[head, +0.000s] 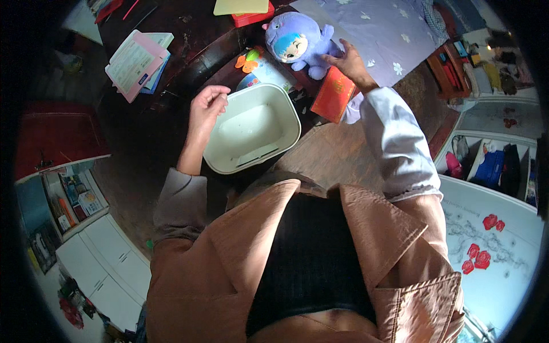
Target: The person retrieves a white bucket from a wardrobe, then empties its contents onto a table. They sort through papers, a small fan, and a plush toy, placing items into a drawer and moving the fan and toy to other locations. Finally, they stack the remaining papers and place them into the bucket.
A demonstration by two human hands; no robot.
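Observation:
My left hand (209, 105) has its fingers curled at the left rim of a cream plastic bin (288, 122). The bin tilts toward me, and a pale flat piece (257, 155) shows on its near inner wall. Up to the right, my right hand (351, 66) has its thumb across the side of a purple plush toy (315, 32) and its fingers along the edge. The toy has a blue-fringed doll face. Below my right wrist lies a red packet (333, 95) with gold marking. An orange and green flower-like item (248, 61) lies beyond the bin.
A dark wooden table (184, 28) carries a stack of pink and white books or folders (137, 64) on the left. A red box (254, 18) sits at the back under a yellow item. Purple flowered cloth (381, 25) spreads at the far right; white cabinets (111, 253) stand lower left.

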